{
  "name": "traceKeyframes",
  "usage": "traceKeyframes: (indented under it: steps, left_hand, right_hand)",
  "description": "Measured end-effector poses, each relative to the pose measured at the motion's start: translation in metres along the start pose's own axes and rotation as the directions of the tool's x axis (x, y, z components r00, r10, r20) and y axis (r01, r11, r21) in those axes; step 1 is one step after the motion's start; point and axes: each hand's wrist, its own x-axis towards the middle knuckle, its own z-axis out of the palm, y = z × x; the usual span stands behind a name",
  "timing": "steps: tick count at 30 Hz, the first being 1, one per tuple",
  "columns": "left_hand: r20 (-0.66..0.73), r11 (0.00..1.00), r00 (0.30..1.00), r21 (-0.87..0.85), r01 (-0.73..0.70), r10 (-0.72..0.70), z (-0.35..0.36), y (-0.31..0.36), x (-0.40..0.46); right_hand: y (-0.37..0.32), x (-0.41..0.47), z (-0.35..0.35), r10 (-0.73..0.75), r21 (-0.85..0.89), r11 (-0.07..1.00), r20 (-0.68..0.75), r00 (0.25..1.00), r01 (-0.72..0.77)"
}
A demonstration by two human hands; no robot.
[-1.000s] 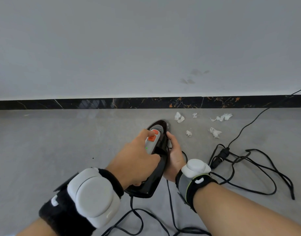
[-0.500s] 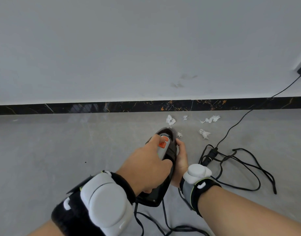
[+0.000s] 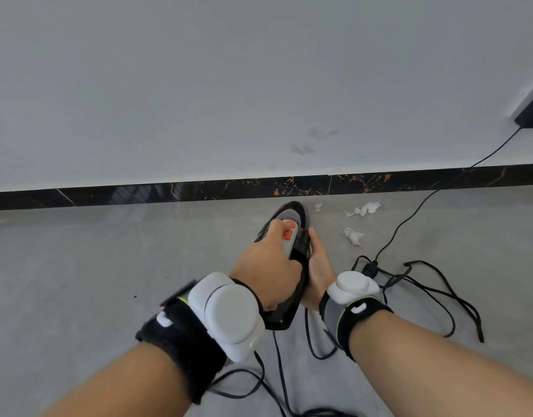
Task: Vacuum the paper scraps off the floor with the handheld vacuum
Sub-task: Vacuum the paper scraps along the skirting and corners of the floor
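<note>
A black handheld vacuum [image 3: 293, 213] with a grey handle and orange buttons points away from me, its nose near the dark skirting. My left hand [image 3: 266, 266] grips the handle from above, thumb on the orange button. My right hand [image 3: 317, 266] lies along the vacuum's right side with straight fingers. White paper scraps lie on the grey floor to the right of the nose: a small one [image 3: 318, 207], a long one [image 3: 364, 209] and a crumpled one [image 3: 353, 236].
A black power cord [image 3: 421, 284] loops over the floor at the right and runs up to a plug [image 3: 530, 112] on the white wall. More cord trails under my wrists. The dark marbled skirting [image 3: 199, 189] bounds the floor.
The vacuum has moved forward toward the skirting. Two scraps that lay ahead of its nose are no longer visible. Both hands went with it.
</note>
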Motion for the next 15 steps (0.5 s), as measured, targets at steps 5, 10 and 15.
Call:
traceKeyframes:
  steps: [5,10,15]
  left_hand:
    - [0.016,1.000,1.000,0.008,0.021,-0.021,0.002,-0.005,-0.009]
    - [0.049,0.998,0.998,0.049,0.034,-0.037,-0.006,-0.006,-0.029]
    - [0.080,0.993,0.997,0.115,0.012,-0.021,-0.014,-0.003,-0.053]
  right_hand:
    - [0.000,-0.007,-0.007,0.026,-0.010,1.000,0.013,1.000,-0.026]
    - [0.002,-0.016,-0.014,0.067,-0.072,0.995,0.030,0.997,-0.065]
    - [0.016,-0.024,-0.017,0.107,-0.141,0.985,0.013,0.994,-0.104]
